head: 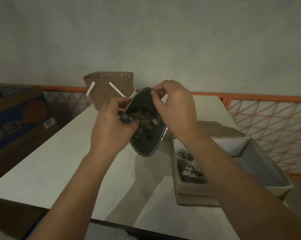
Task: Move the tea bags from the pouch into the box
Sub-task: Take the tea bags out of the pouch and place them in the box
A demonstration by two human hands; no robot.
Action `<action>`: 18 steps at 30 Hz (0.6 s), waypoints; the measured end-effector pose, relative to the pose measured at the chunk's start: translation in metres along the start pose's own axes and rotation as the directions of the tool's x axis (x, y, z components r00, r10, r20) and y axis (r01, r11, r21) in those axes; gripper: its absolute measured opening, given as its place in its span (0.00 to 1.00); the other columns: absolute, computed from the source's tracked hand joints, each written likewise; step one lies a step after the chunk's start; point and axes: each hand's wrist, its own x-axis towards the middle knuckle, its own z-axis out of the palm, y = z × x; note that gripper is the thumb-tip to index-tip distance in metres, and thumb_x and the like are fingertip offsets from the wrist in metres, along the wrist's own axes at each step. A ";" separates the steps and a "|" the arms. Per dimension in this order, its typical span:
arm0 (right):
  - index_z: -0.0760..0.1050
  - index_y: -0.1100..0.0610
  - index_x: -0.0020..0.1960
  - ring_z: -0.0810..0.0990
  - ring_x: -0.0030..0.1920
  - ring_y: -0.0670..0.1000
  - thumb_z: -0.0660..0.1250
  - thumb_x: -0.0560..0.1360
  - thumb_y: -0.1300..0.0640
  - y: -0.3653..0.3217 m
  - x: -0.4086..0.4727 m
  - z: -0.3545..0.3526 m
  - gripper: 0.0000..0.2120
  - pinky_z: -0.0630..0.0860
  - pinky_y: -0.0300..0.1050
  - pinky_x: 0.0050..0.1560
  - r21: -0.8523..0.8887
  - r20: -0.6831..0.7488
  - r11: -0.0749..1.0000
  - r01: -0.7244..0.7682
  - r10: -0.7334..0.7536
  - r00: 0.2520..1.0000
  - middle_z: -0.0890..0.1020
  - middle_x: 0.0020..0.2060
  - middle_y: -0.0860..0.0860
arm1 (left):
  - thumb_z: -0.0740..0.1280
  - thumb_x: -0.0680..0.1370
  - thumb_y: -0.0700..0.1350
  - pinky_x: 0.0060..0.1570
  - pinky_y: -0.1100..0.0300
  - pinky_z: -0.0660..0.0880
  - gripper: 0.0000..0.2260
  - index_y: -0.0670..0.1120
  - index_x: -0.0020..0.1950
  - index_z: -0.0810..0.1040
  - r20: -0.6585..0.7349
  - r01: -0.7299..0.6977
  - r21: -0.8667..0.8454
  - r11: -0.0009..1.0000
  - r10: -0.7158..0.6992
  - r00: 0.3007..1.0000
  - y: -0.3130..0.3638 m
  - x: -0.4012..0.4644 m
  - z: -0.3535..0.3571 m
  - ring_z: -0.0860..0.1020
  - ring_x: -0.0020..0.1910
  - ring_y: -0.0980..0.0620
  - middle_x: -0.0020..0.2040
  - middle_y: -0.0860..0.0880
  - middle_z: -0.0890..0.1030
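White rectangular table point(42, 170), smooth top, carrying all task items; two bare forearms cross it from the near edge. Open tan cardboard box point(194, 193) with pale lining, on the table at near right, partly hidden under the right forearm; its lid flap stands open on the far right side. Tea bags in the box point(189, 172): a loose heap of brownish sachets with white strings and white paper tags, lying in the near-left part of the box. Silvery foil pouch point(146, 146) with dark interior, held above the table between both hands, mouth gaping towards the camera, just left of the box. Tea bags in the pouch point(144, 125): tangled dark sachets with thin strings and white and green tags, low inside the pouch. Left hand point(110, 129): fingers curled at the pouch's left rim, fingertips reaching into the opening among the sachets. Right hand point(174, 108): thumb and forefinger pinching the far upper rim of the pouch, holding the mouth wide. Brown perforated plastic basket point(110, 89) with white handles, upright at the table's far left edge. Blue-printed cardboard carton point(16, 122), off the table at left. Orange lattice railing point(267, 118) behind. Pale plaster wall point(146, 40) beyond.
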 end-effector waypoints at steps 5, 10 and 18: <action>0.82 0.53 0.49 0.74 0.39 0.41 0.67 0.77 0.56 0.007 0.006 -0.002 0.06 0.68 0.32 0.33 -0.042 -0.037 0.999 -0.032 0.031 0.999 0.81 0.43 0.46 | 0.72 0.73 0.29 0.59 0.55 0.76 0.31 0.56 0.68 0.69 0.093 0.075 -0.008 0.997 -0.073 0.993 -0.010 -0.002 -0.010 0.70 0.63 0.55 0.66 0.54 0.64; 0.79 0.51 0.50 0.75 0.39 0.42 0.65 0.78 0.53 0.005 -0.001 0.004 0.05 0.67 0.33 0.32 0.028 -0.061 0.994 -0.106 0.107 0.992 0.80 0.45 0.44 | 0.71 0.77 0.37 0.59 0.60 0.71 0.26 0.58 0.70 0.70 0.120 0.123 -0.183 0.975 -0.102 0.987 -0.012 -0.001 -0.012 0.69 0.64 0.58 0.72 0.53 0.66; 0.78 0.52 0.54 0.75 0.40 0.40 0.63 0.80 0.51 -0.008 -0.011 0.016 0.08 0.63 0.27 0.35 0.127 -0.020 0.990 -0.064 0.067 0.998 0.81 0.47 0.44 | 0.53 0.76 0.74 0.63 0.33 0.73 0.34 0.56 0.73 0.73 0.464 0.668 -0.724 0.172 -0.595 0.656 -0.032 -0.020 0.027 0.69 0.74 0.39 0.74 0.45 0.74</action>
